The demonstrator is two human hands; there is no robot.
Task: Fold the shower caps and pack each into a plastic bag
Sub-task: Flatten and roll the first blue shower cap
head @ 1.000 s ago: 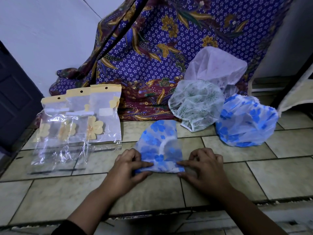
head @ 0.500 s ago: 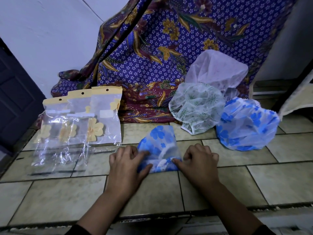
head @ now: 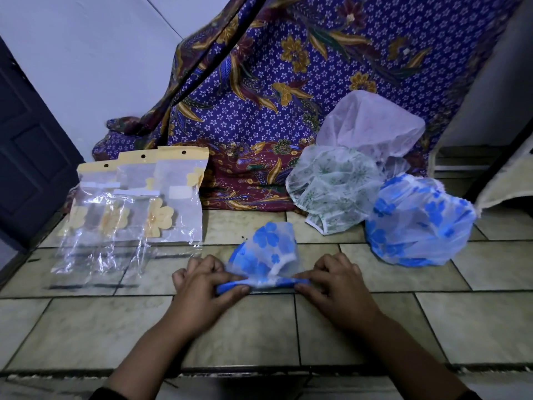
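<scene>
Item: blue-flowered shower cap (head: pixel 268 249), partly folded, lying on the tiled floor (head: pixel 259 327) at near centre. Its near edge is rolled into a narrow blue strip.

Held by: left hand (head: pixel 202 287), fingers curled, pinching the strip's left end; right hand (head: pixel 337 284), fingers curled, pinching the right end. Both hands rest low against the floor.

To the left, apart from the cap: three plastic bags (head: pixel 138 203), clear, overlapping in a row, with yellow header strips and yellow flower prints.

To the right and behind, puffed up: unfolded blue cap (head: pixel 418 220); green-sprigged cap (head: pixel 331 186) just beside it; pale cap (head: pixel 372 125) behind both.

Backdrop: purple batik cloth (head: pixel 288 82), draped down onto the floor, touching the bags' tops and the rear caps. Dark door (head: pixel 28 154) at far left.
</scene>
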